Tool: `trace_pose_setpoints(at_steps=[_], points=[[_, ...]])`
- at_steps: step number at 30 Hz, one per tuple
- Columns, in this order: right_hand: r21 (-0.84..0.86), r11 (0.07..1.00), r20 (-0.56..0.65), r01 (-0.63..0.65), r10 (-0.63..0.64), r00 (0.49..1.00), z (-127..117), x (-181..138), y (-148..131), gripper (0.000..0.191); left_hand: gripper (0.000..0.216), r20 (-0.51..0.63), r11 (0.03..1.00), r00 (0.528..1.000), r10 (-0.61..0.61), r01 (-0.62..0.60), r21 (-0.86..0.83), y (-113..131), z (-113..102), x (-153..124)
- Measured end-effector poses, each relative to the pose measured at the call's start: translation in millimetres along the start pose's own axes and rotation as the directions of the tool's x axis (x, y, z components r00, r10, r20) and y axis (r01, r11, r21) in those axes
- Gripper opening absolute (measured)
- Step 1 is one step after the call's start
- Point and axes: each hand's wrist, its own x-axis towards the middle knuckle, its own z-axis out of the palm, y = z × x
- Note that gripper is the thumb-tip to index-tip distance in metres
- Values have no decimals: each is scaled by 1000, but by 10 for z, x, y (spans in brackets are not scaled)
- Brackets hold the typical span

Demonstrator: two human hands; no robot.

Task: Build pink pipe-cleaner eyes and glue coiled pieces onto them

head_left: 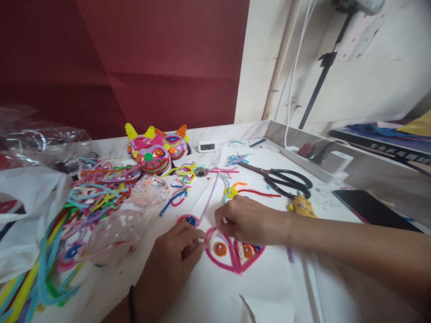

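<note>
Head view: two bare hands at work on a pipe-cleaner heart (235, 264), a pink outline enclosing two coiled eyes with orange centres. It lies flat on a white paper sheet (269, 291) at the near middle of the counter (111, 144).

Left hand (175, 258): grip closed, thumb and fingertips pinching the heart's upper left lobe. A dark band circles the wrist.

Right hand (249, 220): reaches in from the right, grip closed on the same lobe from above, fingertips almost touching those of the left hand.

A lavender pipe cleaner (209, 197) runs from just beside the hands toward the back of the counter. Black-handled scissors (281, 179) lie beyond the right hand, apart from it. Loose pipe cleaners (90, 193) of many colours are heaped at the left, with two clear plastic domes (148, 190) resting against the heap. Finished pipe-cleaner faces (156, 150) stand at the back, a small digital clock (206, 146) just beside them. A dark phone (367, 207) lies at the right.
</note>
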Motion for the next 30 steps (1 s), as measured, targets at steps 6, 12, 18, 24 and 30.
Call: trace_pose_setpoints(at_steps=[6, 12, 18, 24, 30], points=[[-49, 999, -4, -17, 17, 1000, 28, -11, 2, 17, 9, 35, 1000, 999, -2, 1, 26, -29, 8, -1], [-121, 993, -7, -17, 16, 1000, 43, -8, -9, 15, 9, 49, 998, 999, 16, -19, 57, -45, 18, -2], [-171, 985, 0, -6, 6, 1000, 23, -46, -46, 14, 10, 69, 998, 997, 33, -37, 54, -4, 15, -2], [-206, 978, -4, -10, 10, 1000, 30, -49, -49, 15, 11, 109, 997, 994, 32, -39, 69, 8, 21, -24], [-234, 972, -1, -16, 16, 1000, 22, -48, -73, 16, 12, 131, 997, 991, 19, -29, 75, -1, 39, -31]])
